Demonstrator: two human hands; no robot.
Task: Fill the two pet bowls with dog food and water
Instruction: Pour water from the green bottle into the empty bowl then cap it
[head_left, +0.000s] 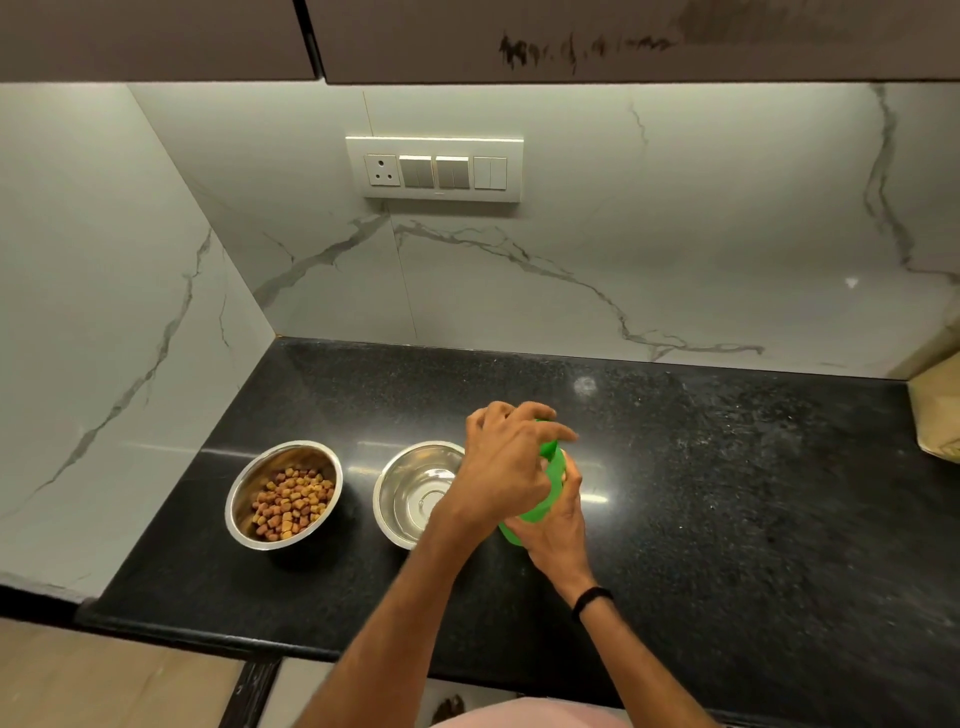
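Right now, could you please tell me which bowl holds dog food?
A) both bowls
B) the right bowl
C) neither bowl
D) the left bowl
D: kibble lies in the left bowl, while the right bowl shows only bare steel.

You have two steel bowls on the desk (727, 493), a left bowl (245, 480) and a right bowl (410, 493), one green bottle (540, 508), two hands, left hand (506, 467) and right hand (557, 527), one wristband (592, 600), one switch panel (434, 169), and perhaps one paper bag (937, 415), cropped.
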